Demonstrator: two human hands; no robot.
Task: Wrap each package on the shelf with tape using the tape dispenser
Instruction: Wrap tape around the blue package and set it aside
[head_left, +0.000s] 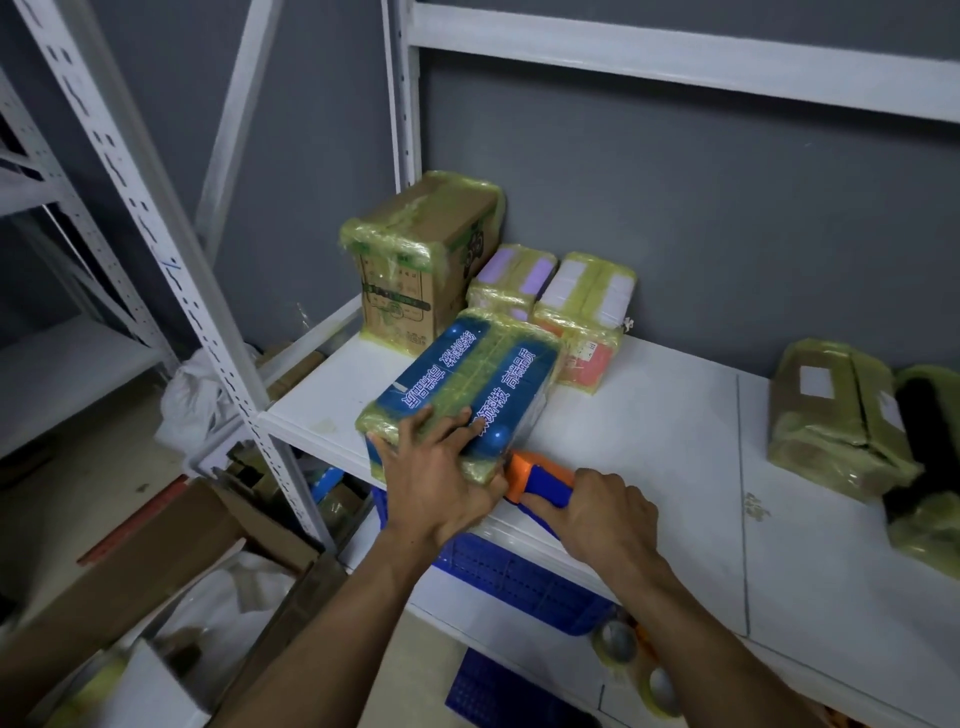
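A blue package (467, 374) with white lettering, banded in yellowish tape, lies near the front left of the white shelf (649, 467). My left hand (441, 467) lies over its near end, fingers spread on top and thumb against the front face. My right hand (602, 509) grips the blue handle of an orange and blue tape dispenser (535, 475), whose head sits against the package's near right corner. The tape itself is hard to see.
Behind stand a taped cardboard box (415, 260) and two small taped packs (514, 280) (587, 312). More taped packages (836, 415) sit at the right. Blue crates (509, 577) and tape rolls (618, 644) lie below; cardboard boxes (130, 561) on the floor left.
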